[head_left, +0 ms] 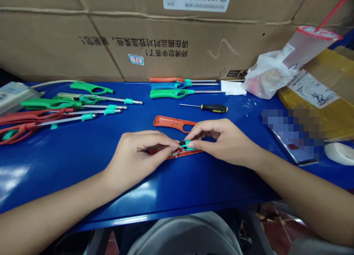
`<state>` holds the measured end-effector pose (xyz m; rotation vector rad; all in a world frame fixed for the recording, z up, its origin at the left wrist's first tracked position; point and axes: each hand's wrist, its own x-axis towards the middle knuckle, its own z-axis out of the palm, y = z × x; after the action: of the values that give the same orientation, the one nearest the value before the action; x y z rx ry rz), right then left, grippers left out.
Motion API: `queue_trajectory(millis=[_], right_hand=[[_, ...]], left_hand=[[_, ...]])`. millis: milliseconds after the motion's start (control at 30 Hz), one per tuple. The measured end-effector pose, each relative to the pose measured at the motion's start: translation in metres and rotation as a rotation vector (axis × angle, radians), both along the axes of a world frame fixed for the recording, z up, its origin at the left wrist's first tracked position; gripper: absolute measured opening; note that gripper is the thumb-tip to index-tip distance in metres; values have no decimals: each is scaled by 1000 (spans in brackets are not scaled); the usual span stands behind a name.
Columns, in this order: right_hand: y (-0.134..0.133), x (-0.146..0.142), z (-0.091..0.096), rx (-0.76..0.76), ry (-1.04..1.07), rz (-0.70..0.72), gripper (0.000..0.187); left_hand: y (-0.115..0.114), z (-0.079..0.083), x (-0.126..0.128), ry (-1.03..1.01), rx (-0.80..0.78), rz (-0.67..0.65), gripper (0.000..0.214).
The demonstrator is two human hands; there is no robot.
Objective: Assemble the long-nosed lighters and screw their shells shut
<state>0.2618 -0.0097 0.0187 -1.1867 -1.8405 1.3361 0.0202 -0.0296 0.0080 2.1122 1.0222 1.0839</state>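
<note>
An orange lighter half-shell lies on the blue table, its inside facing up and its left part mostly covered by my fingers. Above it, my right hand pinches a small teal trigger piece with a black part at its left end. The thumb and fingers of my left hand are closed at that black end, over the shell; what they grip is hidden. Just behind my hands rests the matching orange half-shell, partly covered by my right fingers.
A black-and-yellow screwdriver lies behind the shells, with small screws to its right. Several lighters, such as a green one, line the back. Opened lighters fill the left. A phone, tape roll and bagged cup stand right.
</note>
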Motion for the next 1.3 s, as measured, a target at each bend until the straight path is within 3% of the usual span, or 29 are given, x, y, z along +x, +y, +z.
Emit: queue_trajectory(millis=[133, 433, 633, 867, 1300], right_hand=[[0, 0, 0, 34, -26, 3, 5], [3, -2, 1, -72, 8, 37, 7], [0, -2, -2, 56, -20, 29, 9], [-2, 4, -4, 431, -132, 162, 14], [-1, 7, -2, 370, -236, 173, 10]], left_hand=[[1, 1, -1, 12, 25, -25, 12], [0, -1, -1, 39, 74, -47, 11], [-1, -1, 1, 37, 23, 24, 9], [0, -4, 0, 28, -35, 52, 7], [7, -11, -1, 109, 54, -29, 11]])
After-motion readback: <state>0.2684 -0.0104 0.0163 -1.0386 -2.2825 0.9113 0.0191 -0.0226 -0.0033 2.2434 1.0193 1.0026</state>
